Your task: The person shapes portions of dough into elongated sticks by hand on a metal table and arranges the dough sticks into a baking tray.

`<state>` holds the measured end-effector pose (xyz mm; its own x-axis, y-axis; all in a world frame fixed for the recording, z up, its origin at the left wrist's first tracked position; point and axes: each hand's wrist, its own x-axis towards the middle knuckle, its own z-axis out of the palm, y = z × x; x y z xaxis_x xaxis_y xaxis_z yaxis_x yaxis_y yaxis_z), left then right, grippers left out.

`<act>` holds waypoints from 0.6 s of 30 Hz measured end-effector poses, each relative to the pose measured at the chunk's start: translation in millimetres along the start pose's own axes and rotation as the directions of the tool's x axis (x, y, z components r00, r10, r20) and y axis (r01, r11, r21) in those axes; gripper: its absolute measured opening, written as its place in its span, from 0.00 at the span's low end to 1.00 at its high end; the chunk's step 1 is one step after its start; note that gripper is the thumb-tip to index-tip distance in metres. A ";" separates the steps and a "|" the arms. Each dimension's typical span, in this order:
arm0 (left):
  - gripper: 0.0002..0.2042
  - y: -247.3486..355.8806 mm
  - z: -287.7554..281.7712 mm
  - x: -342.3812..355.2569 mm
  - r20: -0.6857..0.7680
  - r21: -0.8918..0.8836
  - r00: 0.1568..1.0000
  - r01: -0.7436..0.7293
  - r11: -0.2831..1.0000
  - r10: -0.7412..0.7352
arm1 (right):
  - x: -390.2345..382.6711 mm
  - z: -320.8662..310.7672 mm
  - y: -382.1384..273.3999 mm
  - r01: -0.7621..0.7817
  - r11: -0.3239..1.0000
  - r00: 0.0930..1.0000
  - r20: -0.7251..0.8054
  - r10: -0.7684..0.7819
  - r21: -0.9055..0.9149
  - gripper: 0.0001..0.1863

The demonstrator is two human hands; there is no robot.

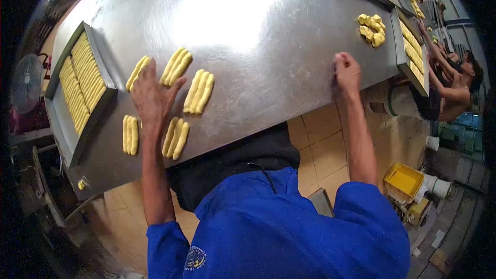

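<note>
My left hand is over the steel table, fingers spread and pointing away, thumb out to the right. Its fingertips partly cover a group of yellow dough sticks; whether they touch is hard to tell. Around this hand lie more short groups of dough sticks: one beyond the thumb, one to its right, and two nearer me, at the left and right of my forearm. My right hand hovers at the right with curled fingers, slightly blurred. Anything inside it is hidden. Beyond it sits a cluster of dough lumps.
On the left stands a metal tray filled with rows of dough sticks. Similar trays line the right end, one with its rim near the lumps. People work past them. The table's near edge runs by my body. A yellow crate is below.
</note>
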<state>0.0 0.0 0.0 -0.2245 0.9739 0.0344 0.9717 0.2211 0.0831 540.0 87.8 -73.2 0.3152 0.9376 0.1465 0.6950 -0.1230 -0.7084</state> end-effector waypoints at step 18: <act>0.20 79.8 -46.9 -60.8 -0.013 -0.783 0.979 -0.138 0.607 0.206 | 44.2 19.4 -11.9 -0.006 0.994 0.902 -0.431 -0.041 -0.106 0.19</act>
<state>87.7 -44.0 51.2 -0.0209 0.9977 0.0641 0.5632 -0.0412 0.8253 533.1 137.1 -71.7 0.5343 0.7103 0.4583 0.7577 -0.1622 -0.6321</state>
